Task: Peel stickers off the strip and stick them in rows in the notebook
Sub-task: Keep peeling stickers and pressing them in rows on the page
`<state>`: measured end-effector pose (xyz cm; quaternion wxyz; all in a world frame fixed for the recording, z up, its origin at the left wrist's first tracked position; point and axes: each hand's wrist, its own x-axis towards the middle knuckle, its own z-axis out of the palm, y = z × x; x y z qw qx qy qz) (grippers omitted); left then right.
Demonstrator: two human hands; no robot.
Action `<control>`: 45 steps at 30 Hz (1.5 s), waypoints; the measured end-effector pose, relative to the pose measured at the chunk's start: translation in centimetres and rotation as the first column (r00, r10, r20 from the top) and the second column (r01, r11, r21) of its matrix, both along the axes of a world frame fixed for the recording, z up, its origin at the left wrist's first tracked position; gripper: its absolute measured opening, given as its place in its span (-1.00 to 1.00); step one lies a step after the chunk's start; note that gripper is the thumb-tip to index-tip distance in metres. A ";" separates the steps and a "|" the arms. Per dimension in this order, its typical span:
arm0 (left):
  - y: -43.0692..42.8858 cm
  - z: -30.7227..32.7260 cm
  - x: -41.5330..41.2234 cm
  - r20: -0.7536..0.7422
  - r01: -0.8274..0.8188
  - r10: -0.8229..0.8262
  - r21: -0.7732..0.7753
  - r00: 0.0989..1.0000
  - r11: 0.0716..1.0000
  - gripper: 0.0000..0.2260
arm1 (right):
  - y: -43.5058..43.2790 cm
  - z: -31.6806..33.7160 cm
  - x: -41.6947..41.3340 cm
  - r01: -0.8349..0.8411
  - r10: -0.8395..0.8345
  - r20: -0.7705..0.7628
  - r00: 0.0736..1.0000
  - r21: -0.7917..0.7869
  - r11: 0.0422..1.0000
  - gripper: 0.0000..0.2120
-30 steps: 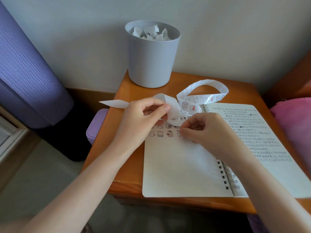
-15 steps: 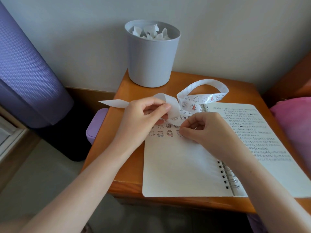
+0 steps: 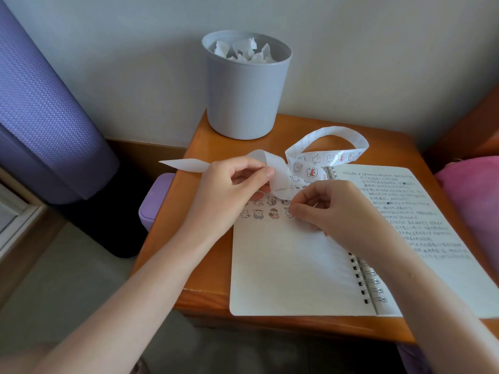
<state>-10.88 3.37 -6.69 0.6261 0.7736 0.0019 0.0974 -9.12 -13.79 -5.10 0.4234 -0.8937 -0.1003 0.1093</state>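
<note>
Sticker strip (image 3: 328,157) loops above the top of the open notebook (image 3: 283,265), which lies on a small wooden table (image 3: 205,265). The left hand (image 3: 232,187) pinches the strip's blank peeled stretch between thumb and fingers, and its free end pokes out leftward past the table edge. The right hand (image 3: 332,209) has its fingers curled, thumb and forefinger tips meeting on a sticker (image 3: 288,211) at the right end of the lower row (image 3: 259,213) on the left page. That hand and the drooping strip hide part of the rows and the upper spiral binding (image 3: 370,282). The right page (image 3: 405,211) is covered in handwriting.

Behind the notebook stands a grey bin (image 3: 243,98) holding crumpled white paper scraps (image 3: 243,51). A purple rolled mat (image 3: 46,109) leans at the left, a purple box (image 3: 152,203) sits just beside the table, and a pink cushion (image 3: 472,201) lies at the right.
</note>
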 end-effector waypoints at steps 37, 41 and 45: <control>-0.1 -0.1 -0.1 -0.001 -0.005 0.005 0.054 1.000 0.999 -0.89 | 0.7 -1.2 0.0 0.109 -0.076 0.221 0.972 -0.138 0.985 -0.90; -0.2 -0.1 -0.1 0.011 -0.002 0.002 0.037 1.000 0.999 -0.89 | 0.3 -0.8 -0.1 0.053 -0.037 0.155 0.987 -0.102 0.993 -0.85; -0.3 0.1 -0.1 0.044 -0.004 0.003 0.018 0.999 1.000 -0.89 | 0.2 -0.8 -0.1 0.028 -0.011 0.172 0.985 -0.096 0.995 -0.91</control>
